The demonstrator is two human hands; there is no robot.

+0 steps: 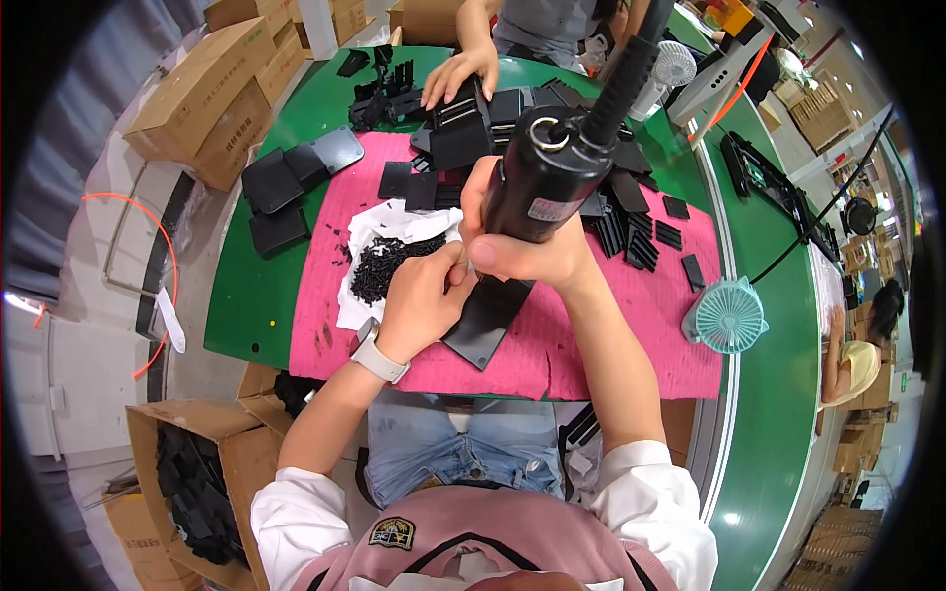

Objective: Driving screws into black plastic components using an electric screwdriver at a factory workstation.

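Black electric screwdriver (552, 182) sits closest, with the right hand (552, 264) wrapped around its body; holding it upright should help a screw go in straight. Just beside it, the left hand (422, 300) has its fingers curled and thumb and finger seemingly pinched together, though I cannot tell on what; they should keep clear of the hidden tip. Below both hands, a flat black plate (485, 327) lies on the pink mat (601, 355), its far end covered; steadying it would likely prevent turning. To the left, small black screws (387, 271) lie heaped on white paper (357, 313), within easy reach. At the far side, a co-worker's hand (461, 74) rests on stacked black parts (459, 143).
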